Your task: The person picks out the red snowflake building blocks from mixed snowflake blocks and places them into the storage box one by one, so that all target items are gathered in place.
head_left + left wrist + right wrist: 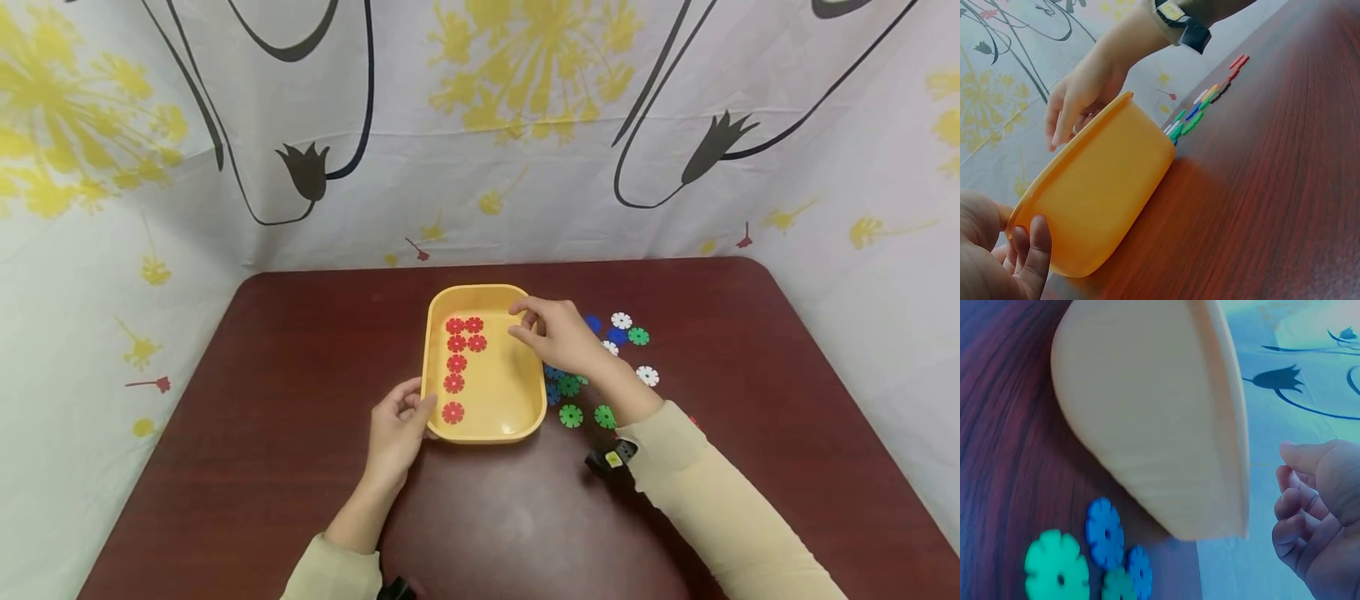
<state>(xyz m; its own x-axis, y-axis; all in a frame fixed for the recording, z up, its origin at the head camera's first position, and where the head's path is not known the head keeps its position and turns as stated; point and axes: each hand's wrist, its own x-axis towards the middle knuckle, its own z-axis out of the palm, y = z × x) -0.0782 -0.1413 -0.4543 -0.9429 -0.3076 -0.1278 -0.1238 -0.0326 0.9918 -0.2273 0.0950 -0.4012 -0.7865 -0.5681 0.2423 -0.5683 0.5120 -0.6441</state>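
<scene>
A yellow plastic tray (517, 392) stands on the table, with several red notched discs (457, 363) in a column along its left side and two more beside the upper ones. My left hand (397, 433) holds the tray's lower left corner, thumb on the rim and fingers against the outer wall (1104, 187). Over the tray's right rim hovers my right hand (558, 333), fingers loosely bent and thumb apart from the index finger. Nothing shows between those fingertips, and the right wrist view shows that hand (1329, 512) just beyond the rim.
Right of the tray lie loose discs: green (572, 416), blue (617, 336) and white (647, 376), some hidden under the right forearm. Red pieces (1239, 61) lie farther right. Dark red wooden table (315, 350); a patterned cloth (465, 208) hangs behind it.
</scene>
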